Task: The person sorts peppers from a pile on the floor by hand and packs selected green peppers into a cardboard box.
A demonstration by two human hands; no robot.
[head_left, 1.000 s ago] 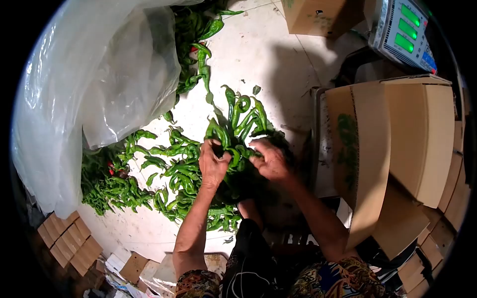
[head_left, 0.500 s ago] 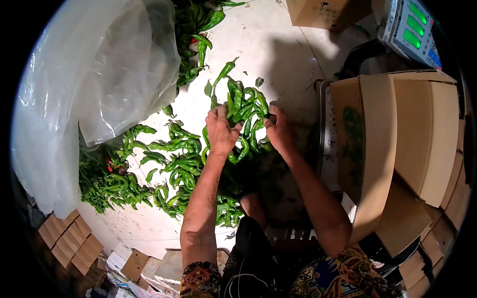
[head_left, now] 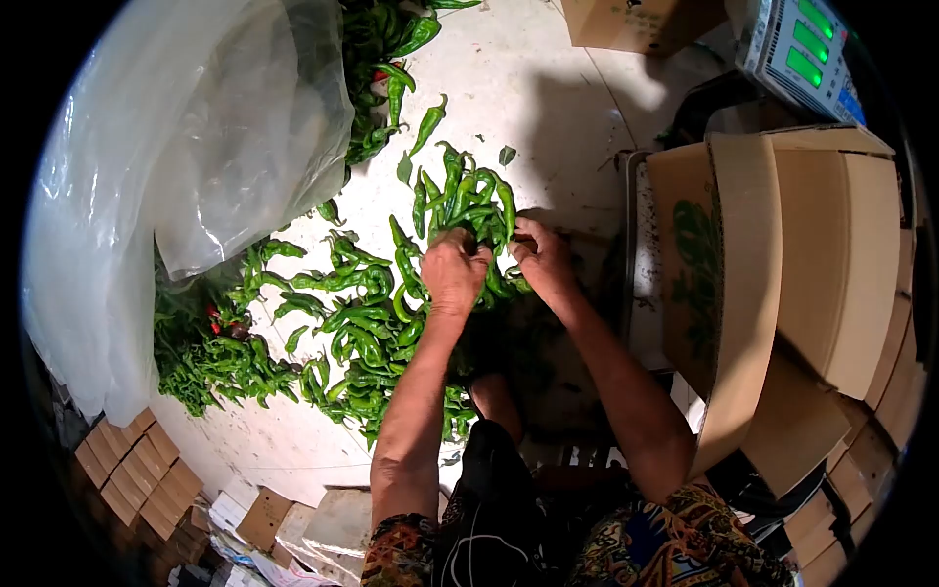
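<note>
Long green chili peppers (head_left: 367, 338) lie in a loose spread over the pale floor. My left hand (head_left: 456, 274) is at the near side of a small bunch of green peppers (head_left: 473, 201), its fingers curled in among them. Facing it, my right hand (head_left: 544, 262) has its thumb and fingers drawn together at the bunch's right edge, by a pepper's tip. The fingers partly hide what they grip. A lone pepper (head_left: 428, 125) lies just beyond the bunch, with a leaf (head_left: 404, 168) beside it.
A clear plastic bag (head_left: 245, 127) covers much of the left, with more peppers (head_left: 220, 362) beneath. On the right stands an open cardboard box (head_left: 738, 293), behind it a scale display (head_left: 810, 49). Another carton (head_left: 631, 24) is at the far side. Stacked cartons (head_left: 137, 474) sit lower left.
My left hand has moved right and slightly nearer me, closer to my right hand, which shifted slightly left. Peppers in the bunch have shifted, and the lone pepper has moved farther away.
</note>
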